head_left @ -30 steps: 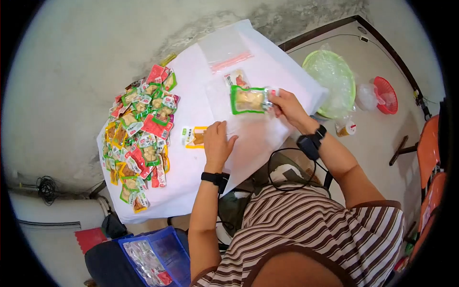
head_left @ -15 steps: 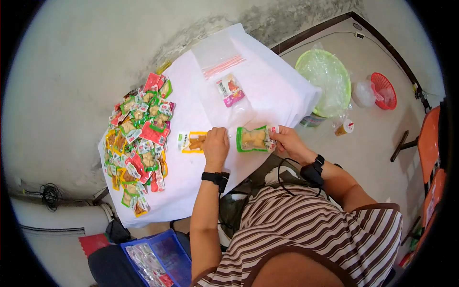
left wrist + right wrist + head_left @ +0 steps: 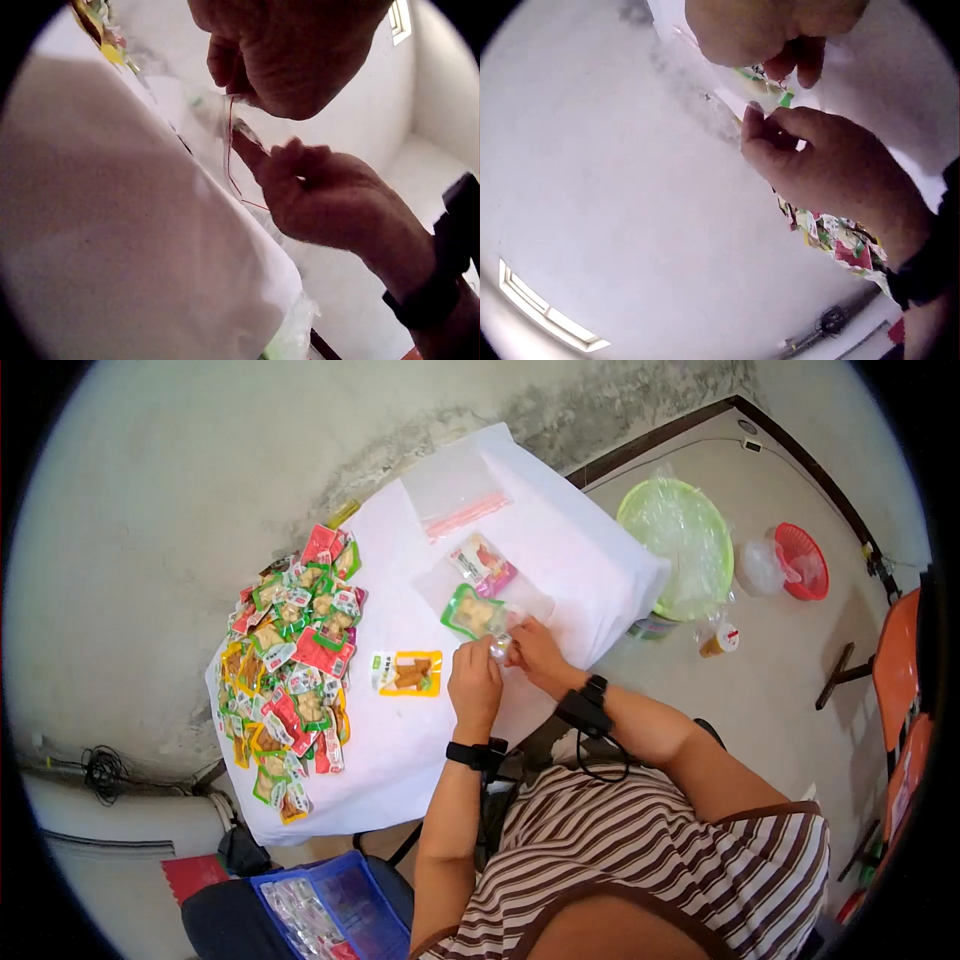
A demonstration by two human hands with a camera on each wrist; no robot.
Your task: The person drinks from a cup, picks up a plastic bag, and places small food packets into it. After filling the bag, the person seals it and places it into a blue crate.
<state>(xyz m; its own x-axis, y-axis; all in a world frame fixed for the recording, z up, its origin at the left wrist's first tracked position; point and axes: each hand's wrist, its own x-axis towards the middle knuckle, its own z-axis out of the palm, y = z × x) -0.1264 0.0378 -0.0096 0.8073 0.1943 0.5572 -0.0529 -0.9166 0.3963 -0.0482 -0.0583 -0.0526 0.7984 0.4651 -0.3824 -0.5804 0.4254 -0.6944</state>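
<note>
In the head view my left hand (image 3: 475, 685) pinches the near edge of a clear bag (image 3: 530, 602); the left wrist view shows the bag's red line (image 3: 229, 150) running from those fingers. My right hand (image 3: 543, 658) grips the near end of a green-edged packet (image 3: 474, 612), its fingers at the bag's mouth, close to the left fingertips. The packet's far end appears within the bag, beside a pink-and-purple packet (image 3: 482, 565). Left of my left hand, a yellow-edged packet (image 3: 408, 674) lies flat on the white cloth (image 3: 385, 760).
A heap of mixed packets (image 3: 290, 660) covers the table's left side. Another clear bag (image 3: 455, 490) with a pink strip lies at the far edge. Beyond the right edge stand a green tub (image 3: 680, 540), a red basket (image 3: 802, 560) and a cup (image 3: 720, 641). A blue crate (image 3: 350, 905) is at lower left.
My right hand has carried the green-edged packet left and into the bag area. My left hand has moved right, off the yellow-edged packet, and taken hold of the bag's edge.
</note>
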